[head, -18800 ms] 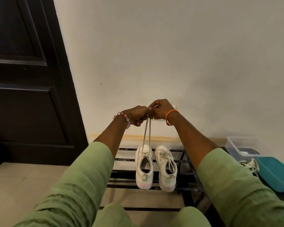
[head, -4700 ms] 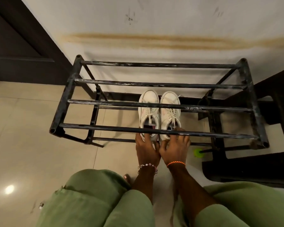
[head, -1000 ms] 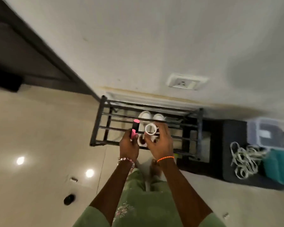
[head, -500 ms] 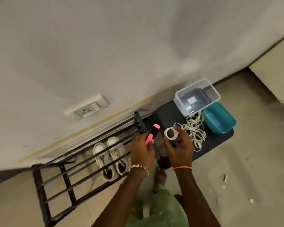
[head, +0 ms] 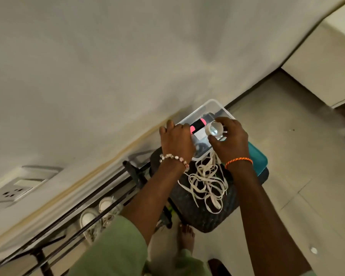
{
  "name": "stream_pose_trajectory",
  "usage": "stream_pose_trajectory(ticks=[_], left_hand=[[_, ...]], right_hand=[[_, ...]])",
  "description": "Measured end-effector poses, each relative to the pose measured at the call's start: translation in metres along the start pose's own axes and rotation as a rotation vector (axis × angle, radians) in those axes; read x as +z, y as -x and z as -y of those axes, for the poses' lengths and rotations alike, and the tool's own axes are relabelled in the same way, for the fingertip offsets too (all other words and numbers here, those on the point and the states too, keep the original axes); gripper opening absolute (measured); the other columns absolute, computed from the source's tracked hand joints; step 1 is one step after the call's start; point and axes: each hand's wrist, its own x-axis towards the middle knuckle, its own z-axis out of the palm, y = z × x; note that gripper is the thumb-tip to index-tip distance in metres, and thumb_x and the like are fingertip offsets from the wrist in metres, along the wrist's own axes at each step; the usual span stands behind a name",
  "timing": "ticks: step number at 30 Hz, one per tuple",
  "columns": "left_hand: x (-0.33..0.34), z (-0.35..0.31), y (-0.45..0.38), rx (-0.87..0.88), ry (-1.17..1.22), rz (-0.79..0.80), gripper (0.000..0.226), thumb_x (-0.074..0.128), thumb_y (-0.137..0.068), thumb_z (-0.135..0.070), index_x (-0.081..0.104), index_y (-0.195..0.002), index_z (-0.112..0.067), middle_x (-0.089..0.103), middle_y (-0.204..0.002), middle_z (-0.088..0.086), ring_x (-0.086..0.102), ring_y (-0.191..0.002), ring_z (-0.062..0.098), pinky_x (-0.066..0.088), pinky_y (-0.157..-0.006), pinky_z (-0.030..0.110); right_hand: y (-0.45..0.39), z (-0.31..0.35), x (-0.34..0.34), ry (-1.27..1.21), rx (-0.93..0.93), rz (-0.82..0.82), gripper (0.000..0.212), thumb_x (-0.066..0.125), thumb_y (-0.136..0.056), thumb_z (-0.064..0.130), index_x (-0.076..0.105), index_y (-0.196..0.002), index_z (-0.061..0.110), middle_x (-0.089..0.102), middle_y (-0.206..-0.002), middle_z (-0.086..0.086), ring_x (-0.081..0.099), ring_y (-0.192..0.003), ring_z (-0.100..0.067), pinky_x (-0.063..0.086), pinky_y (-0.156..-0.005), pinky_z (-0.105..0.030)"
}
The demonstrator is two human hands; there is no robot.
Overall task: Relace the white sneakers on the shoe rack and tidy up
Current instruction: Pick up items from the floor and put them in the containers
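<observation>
My left hand [head: 176, 139] grips a pink and black marker [head: 197, 125] and holds it over a clear plastic box [head: 211, 107] by the wall. My right hand [head: 230, 139] pinches a roll of clear tape [head: 215, 129] above the same box. The pair of white sneakers [head: 97, 216] sits on the lower tier of the black metal shoe rack [head: 54, 248] at lower left, partly hidden by the rack's bars and my left sleeve.
A loose pile of white laces [head: 205, 184] lies on a dark stool [head: 195, 214] below my hands. A teal bin [head: 258, 159] sits to the right of the clear box. A wall socket [head: 16, 191] is at far left. My bare foot [head: 185, 237] stands on the tiled floor.
Both hands have carried the marker and the tape roll from beside the rack to over the clear box. The view has swung right, away from the sneakers.
</observation>
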Motion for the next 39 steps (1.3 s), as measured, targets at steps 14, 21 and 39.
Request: stream_pose_trajectory(ticks=[14,21,39], left_hand=[[0.026,-0.018,-0.041,0.044,-0.190,0.213,0.024,0.046,-0.096,-0.009,0.064,-0.112,-0.008,0.066,-0.112,0.011,0.063,-0.104,0.030,0.048,-0.081,0.035],[0.030,-0.013,-0.047,-0.008,-0.234,0.187,0.022,0.047,-0.097,-0.010,0.060,-0.115,-0.010,0.066,-0.110,0.008,0.064,-0.102,0.027,0.047,-0.080,0.033],[0.028,-0.001,-0.043,-0.033,-0.147,0.121,0.025,0.039,-0.102,-0.023,0.060,-0.115,-0.015,0.065,-0.108,0.009,0.063,-0.101,0.029,0.044,-0.082,0.034]], right_hand=[[-0.031,-0.018,0.016,0.056,0.053,0.103,0.046,0.075,-0.075,0.006,0.060,-0.118,0.007,0.060,-0.117,-0.017,0.057,-0.106,-0.032,0.048,-0.093,-0.045],[-0.053,-0.018,0.032,0.239,0.079,0.151,0.048,0.071,-0.078,0.003,0.057,-0.124,0.008,0.057,-0.124,-0.017,0.054,-0.113,-0.032,0.044,-0.096,-0.040],[-0.068,-0.014,0.066,0.334,0.174,0.179,0.043,0.063,-0.083,-0.003,0.050,-0.123,0.002,0.052,-0.125,-0.021,0.050,-0.115,-0.032,0.042,-0.093,-0.034]])
